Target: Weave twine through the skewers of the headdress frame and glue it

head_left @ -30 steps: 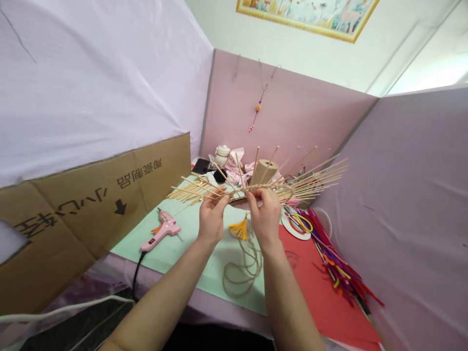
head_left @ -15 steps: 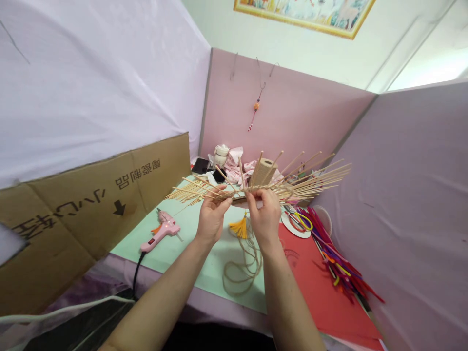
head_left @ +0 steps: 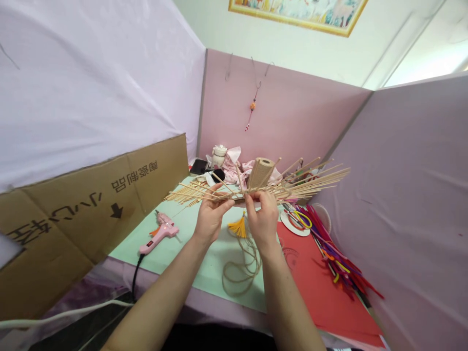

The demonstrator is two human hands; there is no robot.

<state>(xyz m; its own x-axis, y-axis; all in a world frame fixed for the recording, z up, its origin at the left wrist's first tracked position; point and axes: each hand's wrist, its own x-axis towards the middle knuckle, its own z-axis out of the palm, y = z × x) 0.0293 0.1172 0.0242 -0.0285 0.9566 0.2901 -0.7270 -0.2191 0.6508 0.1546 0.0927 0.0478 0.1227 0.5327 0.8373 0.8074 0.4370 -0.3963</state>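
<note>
Held level above the table is a woven stick frame (head_left: 314, 185), its thin wooden sticks fanning out from a base with twine around it. My left hand (head_left: 209, 220) grips its left part, thumb on the near edge and fingers behind. My right hand (head_left: 262, 214) pinches at the near middle, finger and thumb closed on the twine at the frame's edge; the exact hold is partly hidden. Loose twine (head_left: 234, 279) lies in loops on the table below, between my forearms. Near it a yellow tassel (head_left: 238, 227) shows under the frame.
A pink glue gun (head_left: 161, 233) lies at left by a cardboard panel (head_left: 146, 187). Loose sticks (head_left: 186, 193), a white jar (head_left: 219, 156) and a twine spool (head_left: 263, 168) are behind. On the right are red paper (head_left: 310, 287), scissors (head_left: 303, 219) and colourful pipe cleaners (head_left: 336, 253).
The frame has tipped slightly, its far sticks now standing lower. Both hands keep their hold in almost the same place, and the view has shifted a little.
</note>
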